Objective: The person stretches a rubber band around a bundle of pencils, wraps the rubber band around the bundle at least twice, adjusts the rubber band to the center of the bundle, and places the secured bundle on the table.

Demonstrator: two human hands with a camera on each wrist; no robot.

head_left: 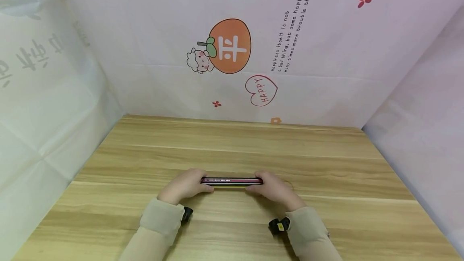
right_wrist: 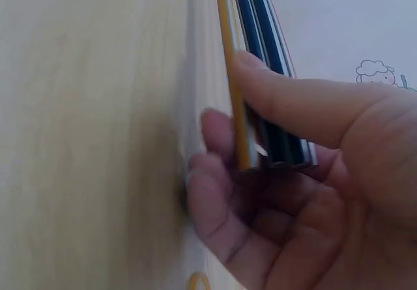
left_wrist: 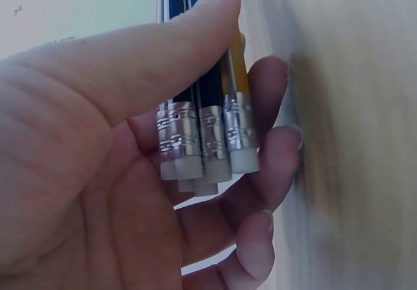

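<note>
A bundle of pencils [head_left: 232,181] lies crosswise between my two hands in the head view. My left hand [head_left: 186,183] grips the eraser end, thumb on the near side and fingers behind. In the left wrist view, silver ferrules [left_wrist: 179,137] and white erasers [left_wrist: 245,161] stick out past the thumb, slightly uneven. My right hand [head_left: 272,188] pinches the other end the same way. There, in the right wrist view, the pencil ends sit nearly flush, with a yellow pencil [right_wrist: 226,29] on the outside beside several dark ones [right_wrist: 260,23].
The wood-grain table [head_left: 232,148] spreads under both hands. A thin orange-yellow loop [right_wrist: 199,281] lies on it beside the right hand. White printed sheets [head_left: 152,43] wall the table at the back and sides. Each wrist wears a cuff with a small black camera [head_left: 279,226].
</note>
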